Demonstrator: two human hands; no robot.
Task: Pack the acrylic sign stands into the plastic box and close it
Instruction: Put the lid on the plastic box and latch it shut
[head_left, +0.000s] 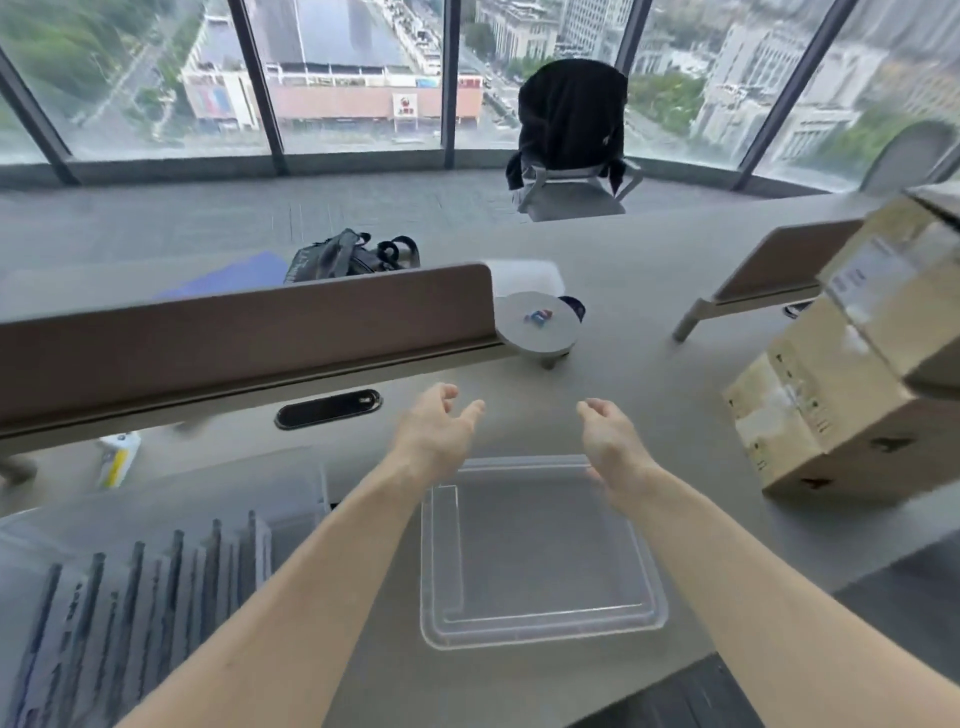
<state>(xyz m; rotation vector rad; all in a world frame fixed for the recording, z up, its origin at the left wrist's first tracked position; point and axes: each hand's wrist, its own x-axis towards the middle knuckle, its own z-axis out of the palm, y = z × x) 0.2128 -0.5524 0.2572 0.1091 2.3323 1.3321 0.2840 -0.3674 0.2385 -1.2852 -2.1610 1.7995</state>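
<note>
A clear plastic lid (540, 618) lies flat on the grey desk in front of me. At the lower left stands the clear plastic box (291, 499), with several acrylic sign stands (135, 587) upright in it in a row, their dark edges showing. My left hand (436, 431) and my right hand (613, 441) hover just beyond the lid's far edge, palms facing each other, fingers apart, holding nothing. My right wrist overlaps the lid's far right corner.
A brown desk divider (249, 332) runs across the left, with a black cable slot (327, 409) below it. Stacked cardboard boxes (831, 395) stand at the right. A round grey stand (537, 325) sits behind the hands. A yellow-and-white object (118, 457) lies at the left.
</note>
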